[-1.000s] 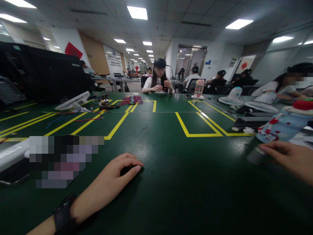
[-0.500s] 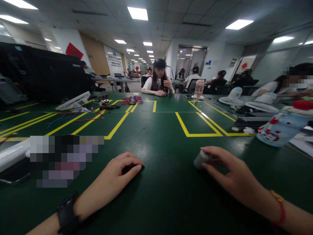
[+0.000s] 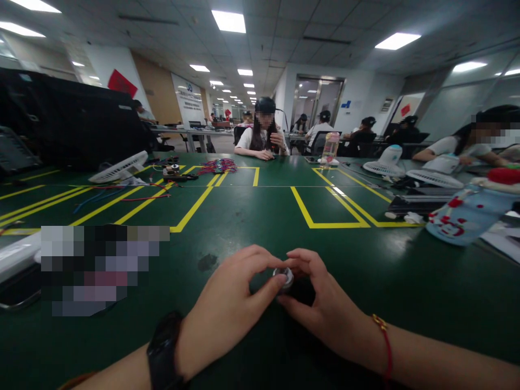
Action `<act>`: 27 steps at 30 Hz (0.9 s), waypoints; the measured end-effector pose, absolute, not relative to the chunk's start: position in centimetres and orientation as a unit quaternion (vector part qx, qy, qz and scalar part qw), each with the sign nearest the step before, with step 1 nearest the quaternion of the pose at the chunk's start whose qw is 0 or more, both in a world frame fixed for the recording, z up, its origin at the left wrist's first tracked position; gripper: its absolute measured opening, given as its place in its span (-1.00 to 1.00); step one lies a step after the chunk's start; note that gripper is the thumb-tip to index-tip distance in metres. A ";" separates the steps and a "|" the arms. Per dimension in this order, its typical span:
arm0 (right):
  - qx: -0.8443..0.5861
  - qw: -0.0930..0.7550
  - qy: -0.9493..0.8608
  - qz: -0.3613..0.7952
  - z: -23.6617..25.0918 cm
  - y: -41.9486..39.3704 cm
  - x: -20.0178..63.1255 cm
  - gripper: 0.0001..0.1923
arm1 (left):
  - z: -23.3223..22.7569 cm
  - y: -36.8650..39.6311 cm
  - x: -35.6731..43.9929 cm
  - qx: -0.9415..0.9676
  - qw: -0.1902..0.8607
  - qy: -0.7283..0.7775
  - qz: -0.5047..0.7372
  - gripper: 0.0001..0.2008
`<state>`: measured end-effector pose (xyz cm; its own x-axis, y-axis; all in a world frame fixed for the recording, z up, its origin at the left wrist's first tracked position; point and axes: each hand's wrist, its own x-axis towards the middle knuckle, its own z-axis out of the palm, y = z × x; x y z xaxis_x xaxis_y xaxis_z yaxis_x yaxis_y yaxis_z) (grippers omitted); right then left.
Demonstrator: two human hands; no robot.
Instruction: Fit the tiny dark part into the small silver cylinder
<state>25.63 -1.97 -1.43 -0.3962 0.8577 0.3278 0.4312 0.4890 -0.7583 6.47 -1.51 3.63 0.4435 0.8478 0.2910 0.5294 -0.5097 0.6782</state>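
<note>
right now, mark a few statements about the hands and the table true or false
1. Both hands meet on a small silvery round part. True.
2. The left hand wears a red string bracelet. False: it wears a black watch; the bracelet is on the right hand.
3. The table is green with yellow tape lines. True.
4. The blue bottle with red spots stands between the hands. False: it lies far to the right.
5. A white fan lies at the far left. True.
</note>
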 end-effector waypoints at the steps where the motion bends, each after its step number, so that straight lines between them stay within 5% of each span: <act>1: -0.409 0.361 -0.782 0.302 -1.3 -2.0 25.7 -0.42 | 3.8 -1.4 6.8 0.807 0.259 0.422 0.322 -0.87; 8: -0.429 0.308 -0.812 0.247 -0.2 -2.4 26.3 -0.57 | 1.8 -0.8 4.8 0.795 0.246 0.470 0.295 -0.85; 13: -0.441 0.290 -0.816 0.235 -0.5 -2.4 26.4 -0.52 | -0.2 -0.5 4.4 0.848 0.153 0.469 0.195 -0.80; 17: -0.481 0.317 -0.797 0.184 -0.3 -1.6 28.9 -0.49 | 0.3 -0.6 3.6 0.837 0.184 0.477 0.194 -0.70; 21: -0.597 0.331 -0.729 0.050 0.3 -0.4 36.5 -0.49 | 0.6 -0.9 0.6 0.798 0.234 0.509 0.224 -0.63; 27: -0.790 0.236 -0.564 -0.042 -0.4 -1.1 53.1 -0.37 | -0.3 -1.2 -1.8 0.765 0.243 0.539 0.255 -0.69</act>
<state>53.06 -1.07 -0.45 0.3594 0.8720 0.3324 0.9114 -0.2515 -0.3257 -1.85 -1.25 -0.32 0.2892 0.9486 0.1285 0.7000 -0.3012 0.6475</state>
